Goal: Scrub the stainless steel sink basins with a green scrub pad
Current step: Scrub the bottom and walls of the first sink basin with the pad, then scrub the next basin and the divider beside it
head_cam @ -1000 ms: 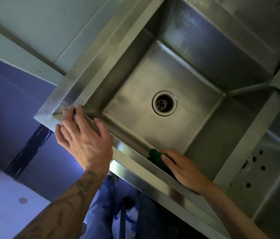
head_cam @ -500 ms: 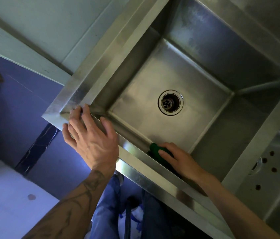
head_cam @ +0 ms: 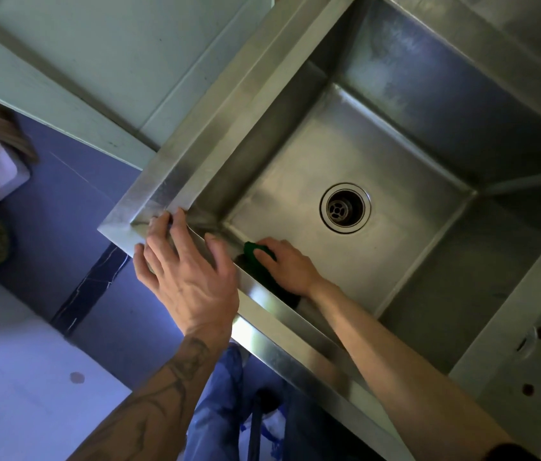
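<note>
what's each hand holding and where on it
The right hand holds the green scrub pad, fingers curled over its top. The left hand holds nothing; it rests flat on the sink rim.

Left hand (head_cam: 186, 274), fingers spread flat, rests on sink rim (head_cam: 216, 134) at its near-left corner. Right hand (head_cam: 287, 266), inside basin, grips green scrub pad (head_cam: 256, 252) against near wall by the floor seam. Drain (head_cam: 345, 207) sits well apart from pad.

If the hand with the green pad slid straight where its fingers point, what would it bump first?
Probably the sink's near left corner, just ahead of the right hand and its green pad; depth there is hard to judge.
</note>
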`<state>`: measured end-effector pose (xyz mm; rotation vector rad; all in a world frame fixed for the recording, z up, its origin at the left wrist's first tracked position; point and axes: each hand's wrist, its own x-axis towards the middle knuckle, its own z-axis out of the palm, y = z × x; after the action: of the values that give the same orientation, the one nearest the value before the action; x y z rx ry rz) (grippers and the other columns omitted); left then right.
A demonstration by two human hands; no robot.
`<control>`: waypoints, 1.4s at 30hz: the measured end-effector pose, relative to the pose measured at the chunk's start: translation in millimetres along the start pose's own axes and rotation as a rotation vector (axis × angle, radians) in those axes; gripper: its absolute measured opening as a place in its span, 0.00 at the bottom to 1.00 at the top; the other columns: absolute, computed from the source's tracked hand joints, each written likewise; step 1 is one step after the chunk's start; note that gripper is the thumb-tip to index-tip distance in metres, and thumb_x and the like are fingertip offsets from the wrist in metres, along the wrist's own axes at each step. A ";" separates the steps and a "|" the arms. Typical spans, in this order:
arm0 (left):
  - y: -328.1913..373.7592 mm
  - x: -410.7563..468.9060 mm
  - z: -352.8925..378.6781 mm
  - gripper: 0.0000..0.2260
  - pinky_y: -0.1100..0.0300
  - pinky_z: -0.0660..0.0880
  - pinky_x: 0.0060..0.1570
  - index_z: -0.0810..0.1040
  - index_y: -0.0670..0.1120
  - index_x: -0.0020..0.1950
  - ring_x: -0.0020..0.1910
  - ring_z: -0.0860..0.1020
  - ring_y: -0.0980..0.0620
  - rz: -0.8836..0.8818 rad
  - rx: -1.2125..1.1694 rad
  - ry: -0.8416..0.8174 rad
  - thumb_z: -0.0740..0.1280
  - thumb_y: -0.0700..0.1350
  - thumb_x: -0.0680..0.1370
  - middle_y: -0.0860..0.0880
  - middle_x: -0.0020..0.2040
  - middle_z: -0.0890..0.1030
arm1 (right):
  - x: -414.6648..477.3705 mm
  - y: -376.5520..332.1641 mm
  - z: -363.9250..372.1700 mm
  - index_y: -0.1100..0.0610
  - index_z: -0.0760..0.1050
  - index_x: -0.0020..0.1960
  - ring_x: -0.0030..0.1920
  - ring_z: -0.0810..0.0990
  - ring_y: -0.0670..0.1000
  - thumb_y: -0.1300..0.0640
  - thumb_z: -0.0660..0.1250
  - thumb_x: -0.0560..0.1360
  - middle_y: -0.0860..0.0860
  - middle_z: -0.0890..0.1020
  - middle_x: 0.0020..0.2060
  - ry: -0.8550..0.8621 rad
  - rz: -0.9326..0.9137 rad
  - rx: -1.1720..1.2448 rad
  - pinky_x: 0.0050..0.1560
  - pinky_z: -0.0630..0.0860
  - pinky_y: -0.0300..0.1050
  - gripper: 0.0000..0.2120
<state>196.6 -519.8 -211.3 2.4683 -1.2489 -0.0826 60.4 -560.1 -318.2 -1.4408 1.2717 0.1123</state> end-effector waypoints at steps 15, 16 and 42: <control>-2.5 0.6 0.4 0.21 0.37 0.59 0.79 0.74 0.43 0.75 0.72 0.66 0.45 0.016 0.004 -0.011 0.65 0.46 0.82 0.40 0.74 0.73 | -101.0 85.3 -10.3 0.52 0.71 0.74 0.67 0.75 0.52 0.48 0.57 0.87 0.51 0.75 0.68 -0.018 0.187 0.038 0.66 0.70 0.42 0.18; -3.3 1.0 0.6 0.21 0.37 0.59 0.80 0.73 0.43 0.75 0.72 0.66 0.44 0.020 0.006 -0.013 0.64 0.46 0.83 0.40 0.74 0.73 | -110.5 84.1 -10.2 0.50 0.72 0.72 0.65 0.76 0.50 0.48 0.59 0.87 0.48 0.77 0.65 0.012 0.156 0.090 0.66 0.72 0.43 0.17; 96.6 -86.0 9.2 0.12 0.48 0.75 0.64 0.77 0.44 0.69 0.61 0.76 0.48 0.636 -0.255 -1.006 0.64 0.44 0.86 0.47 0.64 0.75 | -181.3 64.5 -30.3 0.52 0.76 0.67 0.57 0.80 0.54 0.50 0.61 0.86 0.54 0.81 0.58 0.550 0.347 0.394 0.62 0.77 0.54 0.12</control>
<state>68.5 -506.7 -195.6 1.6689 -2.1531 -1.3218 -77.0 -456.5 -226.7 -0.9246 1.8660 -0.3098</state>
